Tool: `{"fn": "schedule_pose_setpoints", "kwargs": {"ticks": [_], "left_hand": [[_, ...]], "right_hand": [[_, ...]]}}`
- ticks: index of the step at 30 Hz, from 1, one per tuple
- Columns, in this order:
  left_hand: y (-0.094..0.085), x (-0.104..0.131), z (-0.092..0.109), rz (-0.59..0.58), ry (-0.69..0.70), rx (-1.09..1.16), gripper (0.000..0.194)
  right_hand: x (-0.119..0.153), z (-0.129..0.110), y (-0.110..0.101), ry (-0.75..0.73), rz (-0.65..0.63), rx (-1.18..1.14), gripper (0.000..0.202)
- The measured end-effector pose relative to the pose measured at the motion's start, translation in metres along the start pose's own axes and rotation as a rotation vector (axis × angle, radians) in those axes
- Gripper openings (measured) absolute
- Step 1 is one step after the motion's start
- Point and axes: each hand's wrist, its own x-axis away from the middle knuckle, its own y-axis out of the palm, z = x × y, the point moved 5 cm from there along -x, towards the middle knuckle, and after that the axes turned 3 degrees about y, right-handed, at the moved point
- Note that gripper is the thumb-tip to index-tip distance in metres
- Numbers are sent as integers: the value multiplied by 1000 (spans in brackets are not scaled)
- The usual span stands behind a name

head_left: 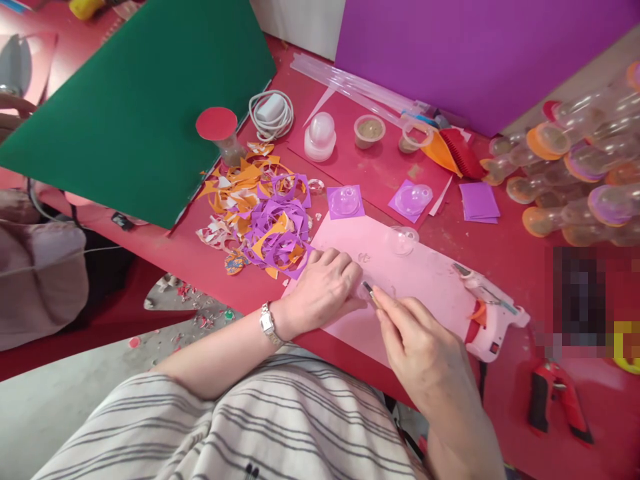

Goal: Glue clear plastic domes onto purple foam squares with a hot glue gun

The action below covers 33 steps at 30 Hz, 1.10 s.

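Observation:
My left hand (327, 287), a watch on its wrist, is closed over the pink sheet (430, 293) on a small clear plastic piece (364, 288), mostly hidden by the fingers. Pinched in my right hand (417, 340) is a slim tool (369, 289) with a dark flat tip, which meets the plastic piece; its exact kind does not show. Beyond the hands lies a loose clear plastic dome (403, 240). Two more domes, a left one (345, 201) and a right one (414, 199), rest on purple paper squares.
Purple and orange paper scraps (277, 220) are heaped left of the pink sheet. A glue gun (493, 313) and red-handled pliers (557, 400) lie at the right. Stacked plastic shapes (580, 153) stand at the far right. Behind are a white cable (273, 113) and a green board (150, 100).

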Motion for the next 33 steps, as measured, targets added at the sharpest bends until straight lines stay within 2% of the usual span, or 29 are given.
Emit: {"fn": "schedule_pose_setpoints", "kwargs": {"ticks": [8,13,15,17,19,21,23,25,30,33], "left_hand": [[3,1,-1,-8,-4,11,44],[0,3,-2,58,6,50,46],[-4,4,-4,141,7,117,49],[-8,4,-7,231,3,227,54],[-10,4,-9,298,-1,346,58],[-11,3,-10,321,-7,433,62],[-12,2,-8,311,-1,475,63],[-13,1,-4,276,26,502,62],[-22,2,4,233,98,703,73],[-23,2,2,239,25,909,61]], "right_hand": [[-1,6,-2,39,-25,-10,32],[3,24,-5,98,79,-106,31],[6,38,-2,197,136,-231,30],[10,53,6,376,137,-401,30],[12,62,20,548,102,-658,33],[12,59,34,651,67,-978,37],[9,48,44,700,19,-1260,40],[8,36,51,740,-20,-1432,39],[10,24,56,744,-30,-1582,37],[13,23,58,728,-70,-1618,36]]}}
